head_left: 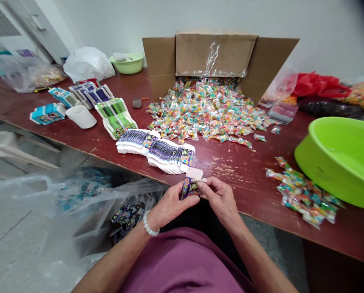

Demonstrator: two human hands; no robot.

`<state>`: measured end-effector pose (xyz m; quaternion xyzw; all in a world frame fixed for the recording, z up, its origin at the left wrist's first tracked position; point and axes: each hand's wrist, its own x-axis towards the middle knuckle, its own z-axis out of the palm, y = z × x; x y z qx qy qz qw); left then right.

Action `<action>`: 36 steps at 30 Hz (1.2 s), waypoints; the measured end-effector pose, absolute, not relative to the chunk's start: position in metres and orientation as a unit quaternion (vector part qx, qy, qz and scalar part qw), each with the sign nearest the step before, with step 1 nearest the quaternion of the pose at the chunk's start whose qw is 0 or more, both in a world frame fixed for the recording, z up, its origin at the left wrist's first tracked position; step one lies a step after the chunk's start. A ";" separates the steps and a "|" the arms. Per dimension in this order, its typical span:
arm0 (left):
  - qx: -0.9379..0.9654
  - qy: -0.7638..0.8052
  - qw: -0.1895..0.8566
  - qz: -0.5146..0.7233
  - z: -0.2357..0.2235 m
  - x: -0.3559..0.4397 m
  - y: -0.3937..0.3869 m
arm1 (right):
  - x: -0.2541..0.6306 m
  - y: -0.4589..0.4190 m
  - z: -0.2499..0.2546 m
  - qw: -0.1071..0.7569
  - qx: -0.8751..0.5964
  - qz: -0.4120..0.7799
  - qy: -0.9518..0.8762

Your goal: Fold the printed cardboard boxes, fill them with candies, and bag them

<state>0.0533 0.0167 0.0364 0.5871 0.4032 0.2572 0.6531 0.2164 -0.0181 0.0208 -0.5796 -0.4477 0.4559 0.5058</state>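
Note:
Between my two hands, at the table's front edge, is a small purple printed carton (186, 188) with a white flap sticking up at its top. My left hand (172, 203) is closed round the carton's left side, thumb across its front. The fingers of my right hand (217, 197) pinch its upper right edge. Just beyond lie two fanned rows of flat purple cartons, a nearer row (169, 156) and another row (136, 142) to its left. A large heap of wrapped candies (209, 108) spills from an open cardboard box (214, 55) at the back.
A bright green basin (340, 162) stands at right beside a small candy pile (304, 193). Green cartons (116, 116), a white cup (81, 116) and blue cartons (47, 114) are at left. Below the edge hangs a clear plastic bag holding purple packs (128, 217). A white stool (5, 146) stands left.

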 end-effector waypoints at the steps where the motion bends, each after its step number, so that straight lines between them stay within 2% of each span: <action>1: 0.588 0.406 0.641 0.280 0.034 0.052 0.016 | 0.218 -0.018 0.021 0.500 -0.586 0.443 -0.459; 4: 0.558 0.434 0.619 0.341 0.029 0.051 0.009 | 0.217 -0.017 0.022 0.502 -0.577 0.451 -0.461; 8: 0.557 0.427 0.600 0.383 0.028 0.053 -0.001 | 0.203 -0.019 0.021 0.588 -0.526 0.462 -0.404; 11: 0.552 0.390 0.632 0.380 0.029 0.052 0.000 | 0.197 -0.021 0.019 0.612 -0.506 0.452 -0.406; 16: 0.537 0.355 0.681 0.349 0.028 0.047 0.007 | 0.208 -0.018 0.017 0.579 -0.527 0.472 -0.405; 23: 0.592 0.392 0.619 0.337 0.031 0.048 0.008 | 0.222 -0.013 0.025 0.548 -0.497 0.565 -0.364; 28: 0.436 0.388 0.721 0.374 0.033 0.051 0.004 | 0.224 -0.017 0.025 0.535 -0.525 0.453 -0.483; 32: 0.314 0.349 0.847 0.251 0.031 0.053 0.004 | 0.223 -0.021 0.026 0.524 -0.525 0.382 -0.551; 34: 0.283 0.341 0.869 0.218 0.028 0.055 0.004 | 0.222 -0.021 0.029 0.498 -0.519 0.364 -0.592; 36: 0.277 0.357 0.860 0.236 0.025 0.057 0.005 | 0.221 -0.021 0.032 0.482 -0.511 0.378 -0.603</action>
